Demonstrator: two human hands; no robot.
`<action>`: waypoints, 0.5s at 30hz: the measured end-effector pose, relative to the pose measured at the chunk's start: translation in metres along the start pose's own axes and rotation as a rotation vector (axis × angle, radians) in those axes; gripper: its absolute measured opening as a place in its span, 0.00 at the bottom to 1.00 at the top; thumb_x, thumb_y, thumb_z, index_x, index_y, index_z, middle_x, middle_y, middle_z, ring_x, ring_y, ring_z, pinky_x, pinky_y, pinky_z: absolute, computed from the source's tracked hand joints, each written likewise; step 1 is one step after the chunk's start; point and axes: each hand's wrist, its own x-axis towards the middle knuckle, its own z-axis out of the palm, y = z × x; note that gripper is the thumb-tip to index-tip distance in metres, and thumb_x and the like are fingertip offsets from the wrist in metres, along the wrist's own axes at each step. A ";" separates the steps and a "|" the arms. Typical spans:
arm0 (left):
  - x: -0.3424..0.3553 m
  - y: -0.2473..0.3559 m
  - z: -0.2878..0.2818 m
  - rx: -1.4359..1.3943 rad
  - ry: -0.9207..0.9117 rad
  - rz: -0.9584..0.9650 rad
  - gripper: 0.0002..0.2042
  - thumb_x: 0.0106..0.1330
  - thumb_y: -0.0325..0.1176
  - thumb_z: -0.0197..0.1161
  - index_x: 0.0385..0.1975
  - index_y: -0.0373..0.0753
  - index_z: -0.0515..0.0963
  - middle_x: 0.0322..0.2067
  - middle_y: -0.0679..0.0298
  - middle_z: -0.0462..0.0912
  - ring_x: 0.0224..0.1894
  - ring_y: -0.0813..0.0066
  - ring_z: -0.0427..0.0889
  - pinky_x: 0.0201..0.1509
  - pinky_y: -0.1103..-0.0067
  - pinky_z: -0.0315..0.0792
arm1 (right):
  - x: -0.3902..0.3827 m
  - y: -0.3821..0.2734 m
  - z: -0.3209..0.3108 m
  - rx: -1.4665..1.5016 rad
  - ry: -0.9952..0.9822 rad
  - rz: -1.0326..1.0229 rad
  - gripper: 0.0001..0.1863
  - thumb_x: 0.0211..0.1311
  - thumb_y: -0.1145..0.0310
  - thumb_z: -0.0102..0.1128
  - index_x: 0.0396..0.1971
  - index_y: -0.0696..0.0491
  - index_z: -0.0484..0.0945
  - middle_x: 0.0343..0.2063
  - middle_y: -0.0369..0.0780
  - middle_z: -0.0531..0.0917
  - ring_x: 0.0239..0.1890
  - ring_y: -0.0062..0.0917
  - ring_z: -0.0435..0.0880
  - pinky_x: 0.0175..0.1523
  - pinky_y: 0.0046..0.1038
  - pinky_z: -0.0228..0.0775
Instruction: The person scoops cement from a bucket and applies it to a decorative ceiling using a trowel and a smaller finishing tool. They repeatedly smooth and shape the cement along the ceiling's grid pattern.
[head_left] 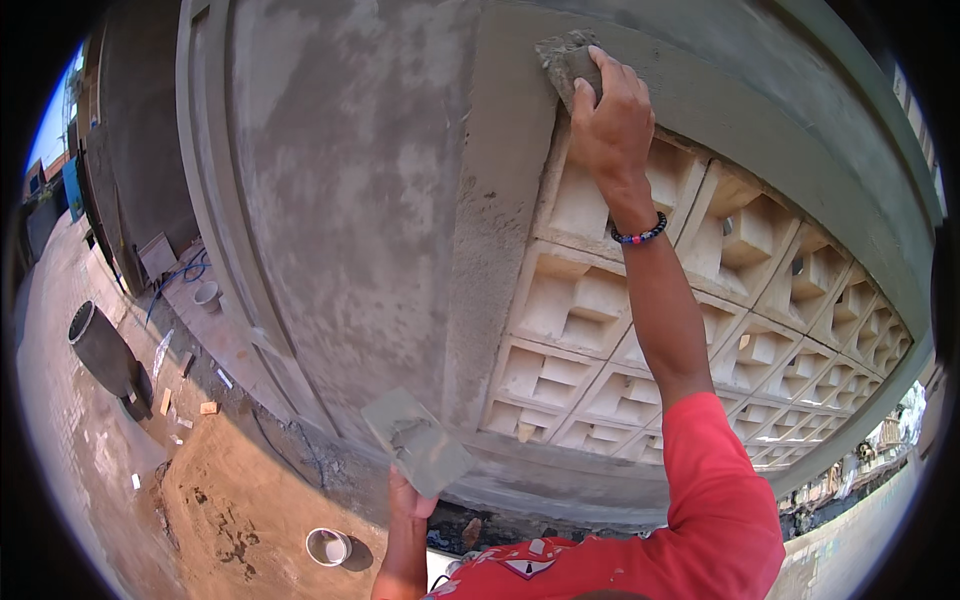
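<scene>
My right hand (618, 125) is raised at arm's length, its fingers closed round a grey, mortar-covered sponge-like block (565, 62). The block touches the plastered band (505, 110) at the upper left corner of a lattice of cream ventilation blocks (575, 290). Whether it is a sponge or a float I cannot make out. Low in front of me, my left hand (410, 497) grips a flat rectangular plastering trowel (445, 462) from beneath. A small smear of wet mortar lies on its upper face. Most of the trowel's handle is hidden.
Left of the lattice stretches a patchy grey plastered wall (350, 200). A white bucket (328, 546) stands on brown sand (215, 500) below. Farther left are a dark cylindrical container (100, 345), a pale bucket (207, 295), a blue hose (180, 272) and scattered brick pieces.
</scene>
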 end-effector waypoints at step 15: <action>-0.011 0.006 -0.002 0.011 0.050 0.057 0.19 0.62 0.38 0.53 0.51 0.37 0.69 0.50 0.60 0.74 0.53 0.65 0.71 0.60 0.68 0.63 | -0.100 0.016 -0.024 1.442 0.375 0.838 0.17 0.55 0.78 0.57 0.45 0.56 0.66 0.39 0.41 0.76 0.37 0.30 0.79 0.43 0.29 0.75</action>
